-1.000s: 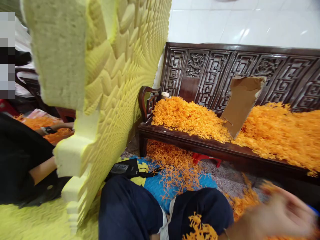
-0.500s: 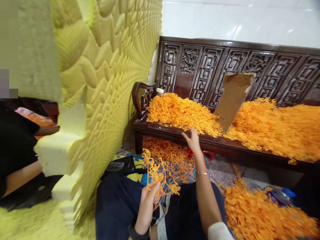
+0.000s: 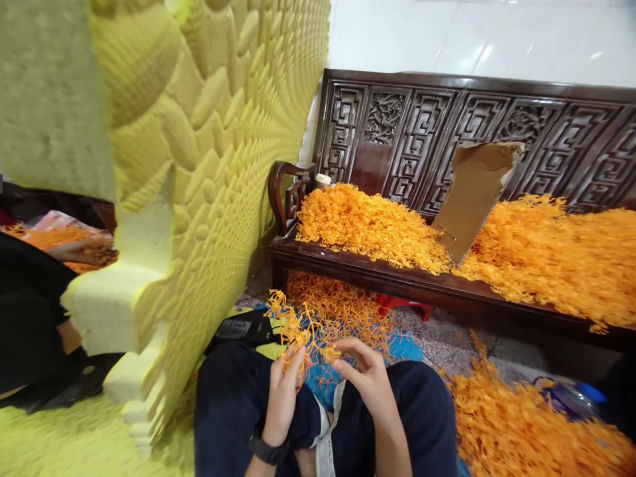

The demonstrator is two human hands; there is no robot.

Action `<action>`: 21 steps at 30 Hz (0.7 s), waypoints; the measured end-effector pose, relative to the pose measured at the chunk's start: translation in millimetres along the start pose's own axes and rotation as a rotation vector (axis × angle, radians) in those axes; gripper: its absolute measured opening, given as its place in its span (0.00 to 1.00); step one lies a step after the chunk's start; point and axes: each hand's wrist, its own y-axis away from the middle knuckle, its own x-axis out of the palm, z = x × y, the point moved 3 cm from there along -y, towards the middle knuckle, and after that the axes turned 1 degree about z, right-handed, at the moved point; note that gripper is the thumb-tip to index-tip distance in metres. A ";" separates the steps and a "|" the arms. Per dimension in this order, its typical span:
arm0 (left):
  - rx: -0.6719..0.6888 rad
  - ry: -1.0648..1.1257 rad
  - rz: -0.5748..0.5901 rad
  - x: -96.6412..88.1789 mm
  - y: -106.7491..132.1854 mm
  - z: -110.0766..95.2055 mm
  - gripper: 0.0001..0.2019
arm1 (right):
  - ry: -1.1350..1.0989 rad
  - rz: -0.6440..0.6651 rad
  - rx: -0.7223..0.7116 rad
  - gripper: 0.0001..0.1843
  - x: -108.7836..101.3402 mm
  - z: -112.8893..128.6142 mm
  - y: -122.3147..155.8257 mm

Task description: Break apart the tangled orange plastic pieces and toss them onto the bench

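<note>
My left hand (image 3: 285,391), with a dark band at its wrist, is closed around a bunch of thin, branching orange plastic pieces (image 3: 293,329) above my lap. My right hand (image 3: 365,377) is beside it, thumb and forefinger bent around a small orange tip on the right side of the bunch. Its other fingers are curled. Under and behind the hands, a tangled heap of orange plastic branches (image 3: 342,311) lies on a blue sheet (image 3: 405,346). The exact shape of each piece is too fine to make out.
A carved dark wooden bench (image 3: 342,255) bears orange piles split by a cardboard sheet (image 3: 474,192). A tall yellow carved foam panel (image 3: 213,199) stands close on my left, with another person's dark sleeve (image 3: 30,298) beyond. More orange pieces (image 3: 536,424) and a blue-capped bottle (image 3: 576,399) are at right.
My right hand has come back from the bench edge, down and left to the bunch. It now touches a small orange tip. My left hand still holds the bunch, slightly higher.
</note>
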 end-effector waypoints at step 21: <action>-0.235 -0.241 0.441 58.8 67.8 45.1 0.15 | 0.237 -1.180 -0.100 0.11 -129.4 -28.7 56.5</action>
